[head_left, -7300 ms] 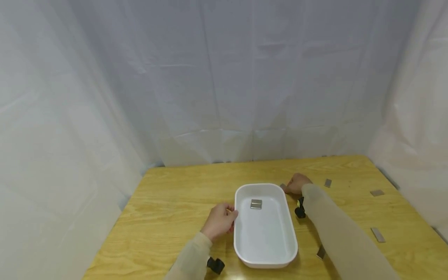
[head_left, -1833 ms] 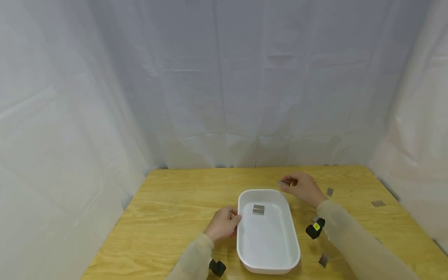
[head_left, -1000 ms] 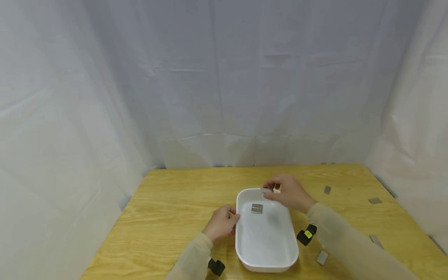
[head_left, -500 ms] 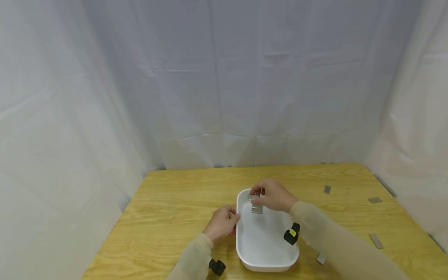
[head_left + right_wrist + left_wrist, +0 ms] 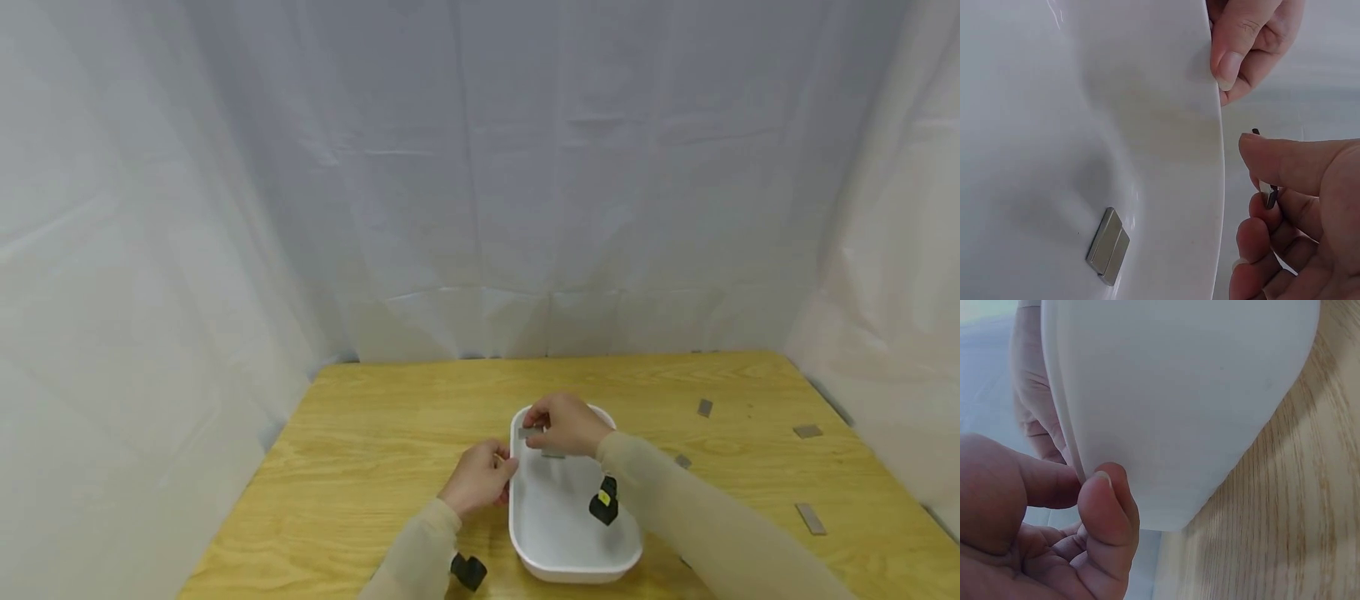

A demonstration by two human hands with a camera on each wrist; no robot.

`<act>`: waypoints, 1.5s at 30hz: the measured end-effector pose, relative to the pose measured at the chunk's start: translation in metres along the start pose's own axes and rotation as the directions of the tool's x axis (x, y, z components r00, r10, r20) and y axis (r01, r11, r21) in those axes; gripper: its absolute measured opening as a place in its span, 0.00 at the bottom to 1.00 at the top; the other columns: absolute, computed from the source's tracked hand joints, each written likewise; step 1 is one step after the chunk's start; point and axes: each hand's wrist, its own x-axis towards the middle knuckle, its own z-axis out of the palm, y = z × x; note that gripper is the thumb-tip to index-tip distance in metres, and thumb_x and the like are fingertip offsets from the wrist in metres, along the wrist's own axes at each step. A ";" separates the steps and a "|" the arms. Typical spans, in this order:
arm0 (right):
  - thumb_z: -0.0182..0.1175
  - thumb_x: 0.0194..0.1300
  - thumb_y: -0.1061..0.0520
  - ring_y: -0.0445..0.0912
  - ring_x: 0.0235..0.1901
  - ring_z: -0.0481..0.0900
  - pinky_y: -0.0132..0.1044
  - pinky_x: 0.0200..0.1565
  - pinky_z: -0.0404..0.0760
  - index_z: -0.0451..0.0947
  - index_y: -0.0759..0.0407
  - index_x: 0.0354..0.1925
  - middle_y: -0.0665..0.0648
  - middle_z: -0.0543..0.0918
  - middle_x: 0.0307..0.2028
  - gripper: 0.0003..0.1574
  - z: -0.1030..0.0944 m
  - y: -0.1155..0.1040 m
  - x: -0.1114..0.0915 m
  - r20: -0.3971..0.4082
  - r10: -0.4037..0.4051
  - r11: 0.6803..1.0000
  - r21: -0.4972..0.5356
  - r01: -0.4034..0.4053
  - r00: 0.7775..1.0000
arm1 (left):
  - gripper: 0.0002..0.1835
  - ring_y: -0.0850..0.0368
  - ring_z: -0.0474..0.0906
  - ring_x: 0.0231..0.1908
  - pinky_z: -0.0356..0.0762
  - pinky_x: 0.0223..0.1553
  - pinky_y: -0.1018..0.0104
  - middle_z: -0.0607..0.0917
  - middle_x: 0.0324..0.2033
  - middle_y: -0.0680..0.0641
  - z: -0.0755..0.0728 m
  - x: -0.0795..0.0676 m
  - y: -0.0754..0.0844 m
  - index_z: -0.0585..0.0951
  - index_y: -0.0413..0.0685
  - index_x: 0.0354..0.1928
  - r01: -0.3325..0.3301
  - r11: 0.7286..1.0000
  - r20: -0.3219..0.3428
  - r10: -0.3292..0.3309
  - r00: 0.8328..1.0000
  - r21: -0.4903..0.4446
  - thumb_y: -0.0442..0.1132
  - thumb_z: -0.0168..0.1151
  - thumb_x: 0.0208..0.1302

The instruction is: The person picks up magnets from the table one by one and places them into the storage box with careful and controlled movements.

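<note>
A white rectangular tray (image 5: pixel 562 533) stands on the wooden table. My left hand (image 5: pixel 474 479) pinches its left rim between thumb and fingers; the left wrist view shows the thumb (image 5: pixel 1105 503) against the tray's outer wall. My right hand (image 5: pixel 568 427) is over the tray's far left part. It pinches a small flat rectangular metal piece (image 5: pixel 529 432) by thumb and fingertips, close to the left rim. Two similar metal pieces (image 5: pixel 1108 247) lie side by side on the tray floor, mostly hidden by the right hand in the head view.
On the table (image 5: pixel 375 450) right of the tray lie several loose metal pieces, among them a far one (image 5: pixel 705 407), a right one (image 5: pixel 807 431) and a nearer one (image 5: pixel 810 518). Another piece (image 5: pixel 682 461) is beside the right sleeve. White sheeting (image 5: pixel 525 208) surrounds the table.
My right hand has lifted a metal piece from the table beyond the tray's far right corner and carried it left over the tray. The left hand has stayed on the rim.
</note>
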 end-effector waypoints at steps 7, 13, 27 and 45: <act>0.71 0.55 0.56 0.42 0.30 0.75 0.35 0.34 0.77 0.83 0.51 0.35 0.45 0.80 0.29 0.08 0.008 0.005 0.004 0.046 0.081 0.997 0.011 -0.081 0.996 | 0.07 0.51 0.79 0.21 0.81 0.25 0.56 0.80 0.22 0.44 0.001 0.001 -0.001 0.74 0.39 0.39 -0.007 1.000 0.007 0.007 1.000 -0.002 0.37 0.54 0.70; 0.72 0.53 0.57 0.42 0.29 0.74 0.35 0.33 0.75 0.82 0.52 0.32 0.47 0.79 0.27 0.08 0.015 0.007 0.006 0.078 0.137 0.991 -0.018 -0.136 0.987 | 0.06 0.52 0.78 0.19 0.80 0.24 0.55 0.79 0.20 0.45 0.000 0.000 0.000 0.74 0.39 0.39 -0.015 1.000 -0.003 0.015 1.000 0.006 0.37 0.54 0.70; 0.73 0.49 0.60 0.42 0.26 0.76 0.35 0.30 0.76 0.81 0.53 0.26 0.48 0.80 0.23 0.08 0.032 0.025 0.005 0.095 0.243 0.970 -0.032 -0.241 0.965 | 0.07 0.51 0.78 0.20 0.80 0.24 0.56 0.79 0.21 0.44 0.000 -0.001 0.000 0.74 0.39 0.39 -0.006 1.000 -0.011 0.006 1.000 -0.003 0.37 0.55 0.70; 0.75 0.48 0.60 0.44 0.27 0.75 0.37 0.33 0.75 0.79 0.52 0.23 0.48 0.79 0.23 0.12 0.041 0.036 0.007 0.124 0.298 0.954 -0.057 -0.293 0.946 | 0.07 0.53 0.77 0.19 0.79 0.23 0.58 0.78 0.19 0.47 0.000 0.003 -0.002 0.74 0.39 0.41 0.004 1.000 -0.014 -0.004 1.000 -0.001 0.37 0.54 0.70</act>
